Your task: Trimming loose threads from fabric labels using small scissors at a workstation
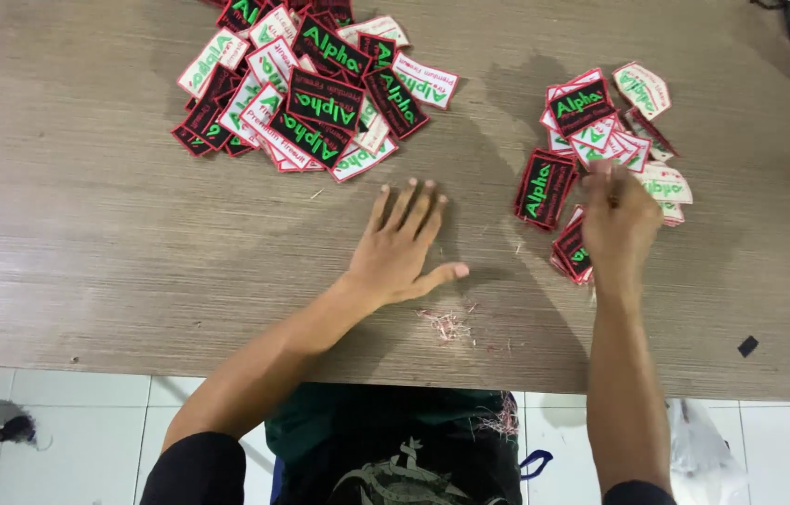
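L hand (402, 245) lies flat on the wooden table (86, 206), fingers spread, palm down, holding nothing; bare wood all round it, w/ lots of open room to its left out to the table's near edge and left side. Just beyond its fingertips sits the big pile of embroidered patches (306, 89), black-w/-green and white-backed mixed, overlapping too much to count exactly, approx 25–30. R hand (617, 223) is down on the smaller pile of patches (601, 140), fingers curled onto them; blurred, so can't tell if it's actually pinching one. That pile spreads beyond and both sides of the R hand, approx 15–20. A clear strip of wood runs between the 2 hands. Near the L thumb, toward the near edge: thread scraps (451, 325). Right of the R forearm, near the edge: 2 small black bits (748, 346).
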